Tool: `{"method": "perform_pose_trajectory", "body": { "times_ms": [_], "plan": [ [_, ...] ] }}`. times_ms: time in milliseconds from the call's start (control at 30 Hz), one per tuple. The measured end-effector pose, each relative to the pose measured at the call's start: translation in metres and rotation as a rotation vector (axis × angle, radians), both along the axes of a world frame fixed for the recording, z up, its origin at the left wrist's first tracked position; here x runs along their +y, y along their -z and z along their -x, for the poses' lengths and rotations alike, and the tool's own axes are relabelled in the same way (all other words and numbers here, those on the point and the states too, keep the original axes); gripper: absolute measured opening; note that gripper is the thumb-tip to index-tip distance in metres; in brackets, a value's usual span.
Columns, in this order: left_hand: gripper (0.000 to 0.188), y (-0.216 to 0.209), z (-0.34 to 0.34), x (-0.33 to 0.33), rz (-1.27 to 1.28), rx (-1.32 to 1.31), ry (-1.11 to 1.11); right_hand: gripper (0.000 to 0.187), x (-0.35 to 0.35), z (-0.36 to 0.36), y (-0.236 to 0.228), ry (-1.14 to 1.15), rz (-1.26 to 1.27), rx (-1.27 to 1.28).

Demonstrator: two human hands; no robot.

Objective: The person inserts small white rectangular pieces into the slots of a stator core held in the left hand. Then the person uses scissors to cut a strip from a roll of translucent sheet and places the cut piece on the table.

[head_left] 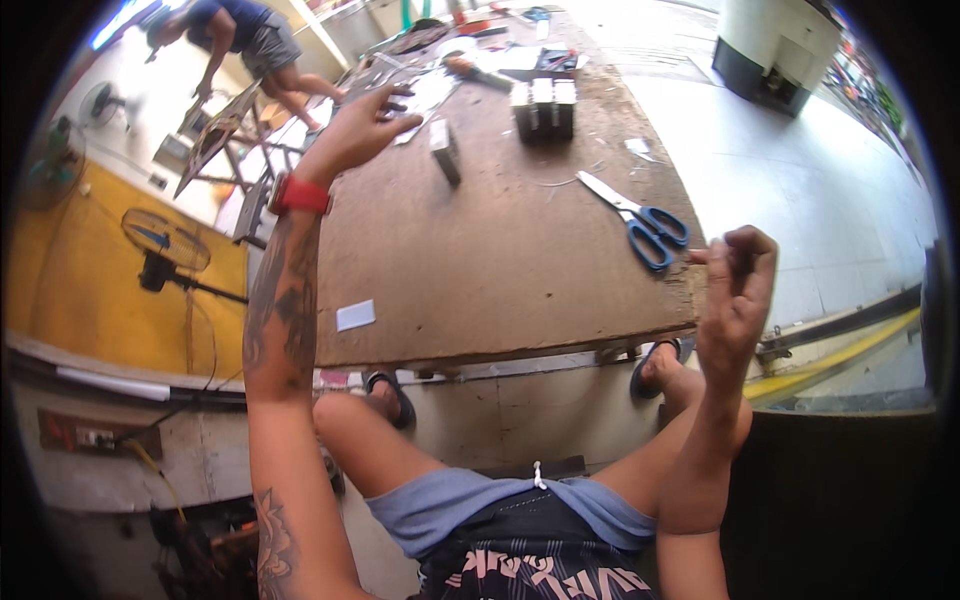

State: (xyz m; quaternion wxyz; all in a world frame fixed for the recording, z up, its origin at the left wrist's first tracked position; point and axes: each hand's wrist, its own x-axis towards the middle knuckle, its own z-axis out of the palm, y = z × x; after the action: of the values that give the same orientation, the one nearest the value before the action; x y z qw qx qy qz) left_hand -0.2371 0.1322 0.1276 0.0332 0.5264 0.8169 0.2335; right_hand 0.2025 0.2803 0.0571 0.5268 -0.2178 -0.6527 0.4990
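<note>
Scissors (pixel 628 212) first, blue-handled, lying on the brown wooden table (pixel 480 270) toward its right edge, blades angled away to the far left, and everything else is placed from there. Here's the right hand (pixel 735 300), just to the right of the scissors, fingers curled in toward the palm, one fingertip near the blue loops with a gap between; whether anything sits inside that curl, I can't tell. And the left hand (pixel 360 132), well to the left of the scissors and farther out, palm hanging above the table, fingers apart and loosely bent, thumb stretched out to the right. Just beyond that thumb is the small block (pixel 445 150), narrow and grey, standing upright, left of the scissors' blade tips and apart from the fingers as far as this view shows.

Now to what look like boxes: three dark blocks (pixel 545 110) with white tops, side by side beyond the scissors and slightly left; their insides are hidden. Farther left of the scissors, white scraps (pixel 430 92) lie spread about, with a blurred orange-ended tool (pixel 478 72) beside them. Nearer the body, left of the scissors, there's a white card (pixel 355 315), flat on the wood.
</note>
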Motion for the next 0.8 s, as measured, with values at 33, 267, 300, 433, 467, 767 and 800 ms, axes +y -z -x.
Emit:
{"method": "perform_pose_trajectory", "body": {
  "times_ms": [33, 267, 300, 433, 467, 767, 800],
  "plan": [
    [0.058, 0.007, -0.011, -0.045, 0.032, -0.024, -0.041, 0.015, 0.000, -0.001, -0.001, 0.020, -0.020, -0.011],
    [0.033, 0.086, -0.112, -0.230, 0.200, 0.078, -0.293, 0.032, -0.003, 0.009, -0.004, 0.014, -0.116, 0.010],
    [0.030, 0.092, -0.119, -0.234, 0.169, 0.026, -0.347, 0.032, -0.004, 0.011, -0.004, 0.000, -0.114, -0.004],
    [0.020, 0.095, -0.127, -0.235, 0.084, -0.096, -0.396, 0.031, -0.005, 0.013, 0.000, 0.025, -0.178, -0.069],
    [0.020, 0.094, -0.128, -0.234, 0.108, -0.093, -0.409, 0.031, -0.004, 0.012, 0.001, 0.048, -0.214, -0.099],
    [0.041, 0.121, -0.123, -0.097, -0.680, -0.835, -0.208, 0.033, 0.010, 0.002, 0.003, 0.183, -0.239, -0.139],
    [0.041, 0.125, -0.120, -0.073, -0.726, -0.857, -0.182, 0.033, 0.010, 0.003, 0.003, 0.239, -0.248, -0.187]
  ]
}}
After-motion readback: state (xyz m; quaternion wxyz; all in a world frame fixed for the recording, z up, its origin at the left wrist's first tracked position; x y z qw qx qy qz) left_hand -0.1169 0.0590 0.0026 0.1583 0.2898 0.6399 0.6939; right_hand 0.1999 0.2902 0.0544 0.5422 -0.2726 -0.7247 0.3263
